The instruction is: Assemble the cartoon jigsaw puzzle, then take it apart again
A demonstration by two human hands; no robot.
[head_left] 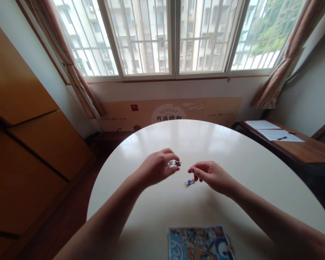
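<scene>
My left hand [162,166] curves over the middle of the table, thumb and forefinger closed around the edges of a small dark jigsaw puzzle piece [178,163]. Behind those fingers, a pale bluish piece [170,164] shows in the gap; whether it is held or lies on the table I cannot tell. To the right, my right hand [209,175] has its thumb and fingertips pressed together, and anything between them is too small to make out. Just below its fingertips lies a blue, white and orange puzzle piece or small joined cluster [189,182].
A colourful cartoon picture sheet or box [197,243] lies at the near edge of the round white table [119,180]. Papers [276,135] and a dark pen [282,138] rest on a wooden side table at right. Wooden cabinets [29,144] stand left; barred windows and a printed carton are beyond.
</scene>
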